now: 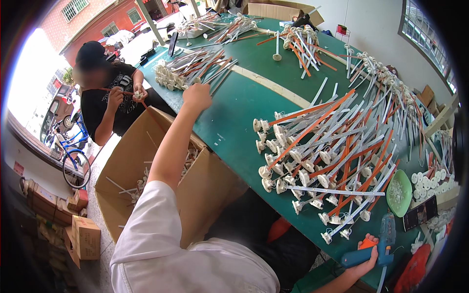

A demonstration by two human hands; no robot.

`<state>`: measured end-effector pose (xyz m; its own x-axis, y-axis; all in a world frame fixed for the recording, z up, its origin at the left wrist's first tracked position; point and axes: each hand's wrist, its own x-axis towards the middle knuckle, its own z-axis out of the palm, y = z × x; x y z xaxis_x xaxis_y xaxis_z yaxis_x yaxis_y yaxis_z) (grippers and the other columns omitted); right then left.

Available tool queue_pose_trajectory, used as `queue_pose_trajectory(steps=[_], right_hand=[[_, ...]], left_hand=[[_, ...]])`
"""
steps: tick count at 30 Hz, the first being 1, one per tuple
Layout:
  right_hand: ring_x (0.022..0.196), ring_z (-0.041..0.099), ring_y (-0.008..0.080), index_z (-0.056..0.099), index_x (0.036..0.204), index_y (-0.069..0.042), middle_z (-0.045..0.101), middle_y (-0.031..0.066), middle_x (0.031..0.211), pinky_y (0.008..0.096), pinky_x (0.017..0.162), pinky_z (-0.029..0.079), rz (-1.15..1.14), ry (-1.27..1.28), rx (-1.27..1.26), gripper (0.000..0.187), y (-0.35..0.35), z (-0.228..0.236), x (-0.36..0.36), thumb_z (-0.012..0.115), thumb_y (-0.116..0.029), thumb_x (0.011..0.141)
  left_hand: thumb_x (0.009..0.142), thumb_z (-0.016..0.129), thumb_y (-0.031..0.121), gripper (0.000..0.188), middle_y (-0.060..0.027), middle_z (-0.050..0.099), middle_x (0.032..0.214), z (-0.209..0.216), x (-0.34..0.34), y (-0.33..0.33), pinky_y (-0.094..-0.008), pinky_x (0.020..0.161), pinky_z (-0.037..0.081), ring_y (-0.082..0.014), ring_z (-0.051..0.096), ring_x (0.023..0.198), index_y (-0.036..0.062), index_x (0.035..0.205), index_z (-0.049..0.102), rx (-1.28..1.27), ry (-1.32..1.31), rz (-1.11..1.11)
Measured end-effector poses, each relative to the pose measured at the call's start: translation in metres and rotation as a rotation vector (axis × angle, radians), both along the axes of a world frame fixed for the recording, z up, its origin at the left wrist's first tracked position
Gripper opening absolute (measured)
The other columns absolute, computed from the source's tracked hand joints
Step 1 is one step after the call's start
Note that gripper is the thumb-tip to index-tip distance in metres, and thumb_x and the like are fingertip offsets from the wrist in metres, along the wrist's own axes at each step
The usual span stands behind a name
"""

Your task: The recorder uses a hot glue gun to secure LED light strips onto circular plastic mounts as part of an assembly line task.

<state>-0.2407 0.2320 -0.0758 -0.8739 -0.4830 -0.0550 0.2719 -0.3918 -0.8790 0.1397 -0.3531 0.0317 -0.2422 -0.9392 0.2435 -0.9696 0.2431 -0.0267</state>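
Note:
My left hand (197, 96) is stretched far out, its fingers curled at the edge of a pile of grey and orange strips with round white ends (171, 75). The fingertips point away from me, so what they hold is hidden. At the lower right my right hand (364, 261) is wrapped round a blue hot glue gun (387, 232), its nozzle end pointing away from me. A pale glue stick (382, 280) sticks out of its rear. Between my hands spreads a large pile of similar strips (317, 161), many white ends facing me.
A big open cardboard box (215, 195) with such pieces inside stands under my left arm. Beyond it, a co-worker in black (105, 93) holds an orange strip. A green bowl (399, 194) and a phone (420, 214) lie near the glue gun on the green table (259, 102).

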Motion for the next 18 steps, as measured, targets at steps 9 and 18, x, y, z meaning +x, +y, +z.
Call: queue_pose_trajectory(steps=[9, 18], right_hand=[[0.125, 0.055, 0.0233, 0.057, 0.121, -0.003, 0.062, 0.0099, 0.123, 0.0344, 0.091, 0.046, 0.027, 0.000, -0.037, 0.032, 0.011, -0.002, -0.004, 0.053, -0.026, 0.100], [0.125, 0.051, 0.0259, 0.054, 0.122, -0.003, 0.057, 0.0119, 0.123, 0.0366, 0.090, 0.044, -0.063, -0.027, -0.067, 0.033, -0.002, 0.002, 0.006, 0.052, -0.020, 0.094]], left_hand=[[0.078, 0.065, 0.010, 0.022, -0.0225, 0.072, 0.106, -0.028, 0.005, 0.015, -0.0473, 0.085, 0.058, -0.0402, 0.070, 0.101, 0.0030, 0.096, 0.075, 0.105, -0.172, 0.024], [0.086, 0.076, 0.004, 0.012, -0.0068, 0.073, 0.074, 0.061, -0.009, 0.128, -0.0258, 0.066, 0.053, -0.0112, 0.070, 0.069, -0.0037, 0.094, 0.073, -0.034, 0.736, -0.472]])
